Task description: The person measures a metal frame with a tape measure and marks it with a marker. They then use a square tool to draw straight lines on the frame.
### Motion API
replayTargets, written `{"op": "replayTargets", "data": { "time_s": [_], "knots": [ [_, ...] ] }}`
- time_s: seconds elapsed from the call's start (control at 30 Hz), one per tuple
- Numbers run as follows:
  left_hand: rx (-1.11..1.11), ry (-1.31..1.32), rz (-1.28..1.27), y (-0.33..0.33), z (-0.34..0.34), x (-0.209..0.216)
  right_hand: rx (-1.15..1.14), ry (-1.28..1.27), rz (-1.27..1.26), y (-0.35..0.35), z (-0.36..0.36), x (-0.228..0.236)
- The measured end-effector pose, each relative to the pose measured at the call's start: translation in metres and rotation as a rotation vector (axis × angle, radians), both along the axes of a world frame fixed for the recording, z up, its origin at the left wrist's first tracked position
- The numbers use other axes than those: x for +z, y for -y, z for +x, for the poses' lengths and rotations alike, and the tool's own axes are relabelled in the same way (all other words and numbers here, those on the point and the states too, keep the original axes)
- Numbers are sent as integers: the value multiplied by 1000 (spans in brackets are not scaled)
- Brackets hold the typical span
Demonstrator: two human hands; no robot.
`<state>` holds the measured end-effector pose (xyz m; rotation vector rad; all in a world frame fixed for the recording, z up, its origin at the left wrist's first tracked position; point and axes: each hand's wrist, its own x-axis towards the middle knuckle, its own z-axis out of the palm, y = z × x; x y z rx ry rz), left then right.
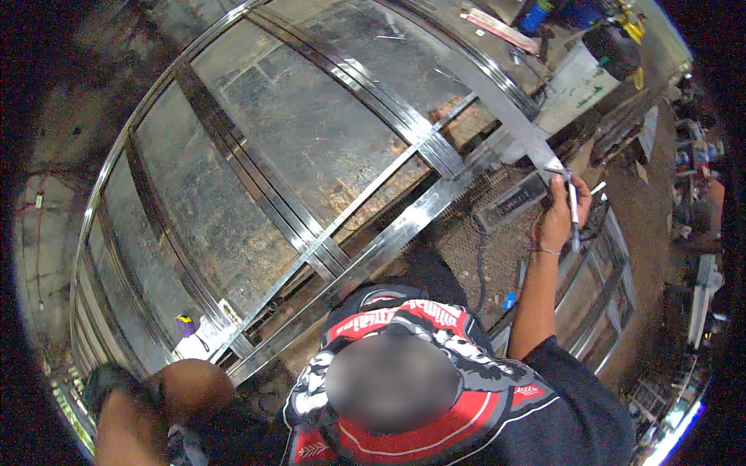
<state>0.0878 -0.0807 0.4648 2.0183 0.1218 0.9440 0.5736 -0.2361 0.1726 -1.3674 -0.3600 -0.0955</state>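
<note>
My right hand is raised at the right and is closed around a slim white pen-like tool, held upright. The tool's tip meets the lower end of a flat steel bar that slants up to the left. This bar lies over a large frame of polished steel tubes set on dull metal sheets. My left hand, in a dark glove, is at the lower left by the frame's curved rim. Its fingers are too dark to read. My black and red shirt fills the lower middle.
A metal mesh grate with a dark cable lies under my right arm. A small purple object sits on a white scrap near the frame's lower corner. A white box and cluttered tools stand at the upper right.
</note>
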Motion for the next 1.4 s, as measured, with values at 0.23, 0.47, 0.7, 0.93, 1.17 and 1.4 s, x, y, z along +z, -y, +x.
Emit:
{"op": "replayTargets", "data": {
  "time_s": [0.23,0.47,0.7,0.93,1.17,1.4],
  "knots": [
    [561,-447,-417,-92,174,-287,126,-84,-37,-31,90,-21],
    [721,-765,-225,-72,265,-454,311,-108,-110,-78,180,-19],
    [747,-988,-266,-94,330,-448,335,-127,-62,-110,234,-13],
    [539,-1139,-408,-118,337,-448,265,-104,-23,-97,276,-15],
    [411,-1056,-604,-134,349,-451,188,-74,23,-79,277,-11],
    [269,-1044,-1028,-144,357,-442,104,-119,9,-67,256,-13]
  ]
}}
